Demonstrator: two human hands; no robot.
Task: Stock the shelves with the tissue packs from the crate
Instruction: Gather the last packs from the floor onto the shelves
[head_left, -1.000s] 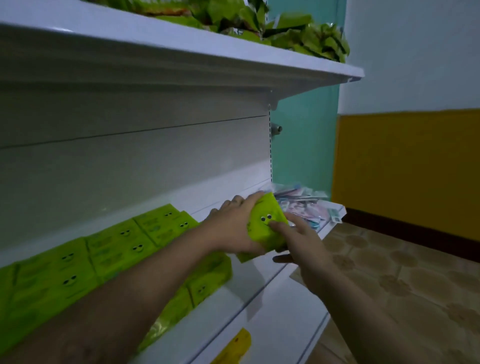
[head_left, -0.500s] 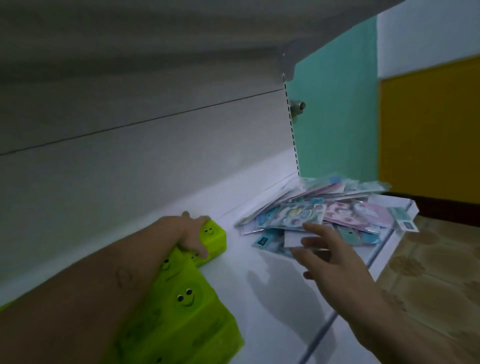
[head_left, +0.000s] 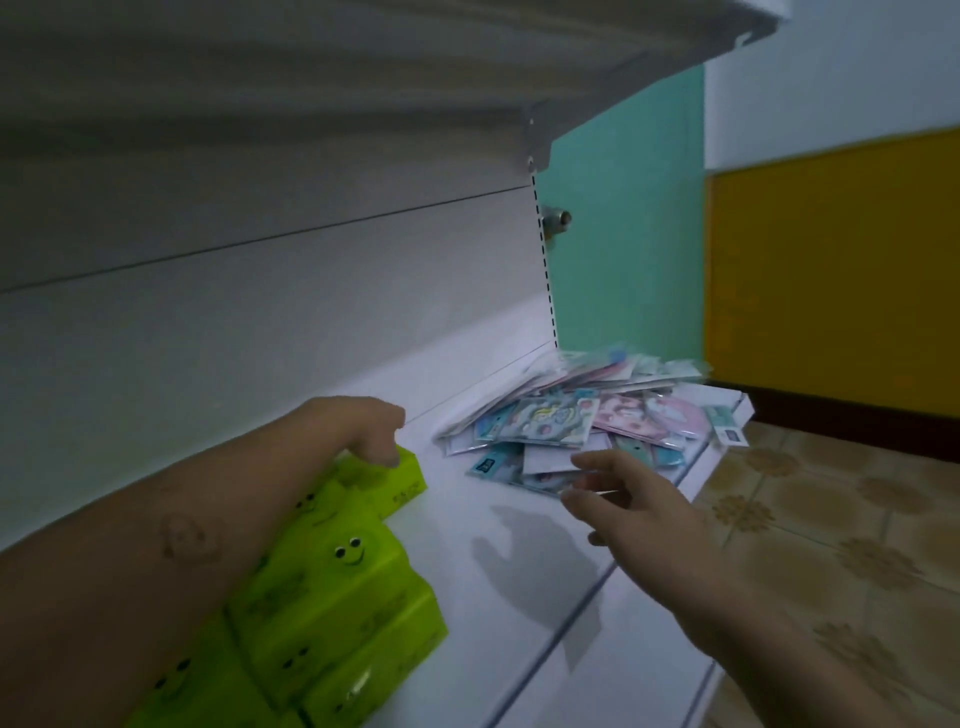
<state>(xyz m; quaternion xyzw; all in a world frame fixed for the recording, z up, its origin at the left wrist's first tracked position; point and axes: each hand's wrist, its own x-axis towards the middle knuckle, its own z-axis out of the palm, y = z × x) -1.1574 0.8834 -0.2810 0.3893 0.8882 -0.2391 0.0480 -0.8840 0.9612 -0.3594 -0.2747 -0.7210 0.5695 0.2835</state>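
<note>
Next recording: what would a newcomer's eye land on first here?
The lime-green smiley-faced tissue packs stacked on the white shelf, lower left, with the left hand touching the farthest pack. Next, the loose heap of pastel plastic-wrapped packets at the shelf's right end, the open right hand just in front of it.

I see the tissue pack (head_left: 402, 480) is out of the two-handed hold of a second ago and lies on the shelf (head_left: 519, 613) beneath the left hand (head_left: 358, 431), whose fingertips rest on its top. The right hand (head_left: 639, 509) has let go and hovers with fingers spread, to the right of the pack.
</note>
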